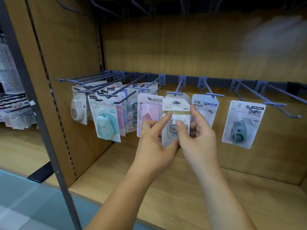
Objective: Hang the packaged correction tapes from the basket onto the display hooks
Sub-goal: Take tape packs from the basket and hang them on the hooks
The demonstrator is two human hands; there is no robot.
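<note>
My left grip (pixel 154 140) and right grip (pixel 199 135) are both clamped on the deli correction tape pack (pixel 176 108), the right thumb pressing its clear blister. The pack's hang hole sits on a blue display hook (pixel 177 93), with more packs behind it. A pink Moon pack (pixel 149 110) hangs just beside it, above the wooden shelf (pixel 166 188).

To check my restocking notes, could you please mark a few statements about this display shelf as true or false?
1. Both the left hand and the right hand hold the white deli-branded blister pack. True.
2. The pink Moon-labelled pack hangs to the right of it. False: it hangs to its left.
3. The mint-green 15M tape pack lies on the wooden shelf board. False: it hangs from a grey hook.
4. No hand touches the clear pack marked 8. True.
</note>
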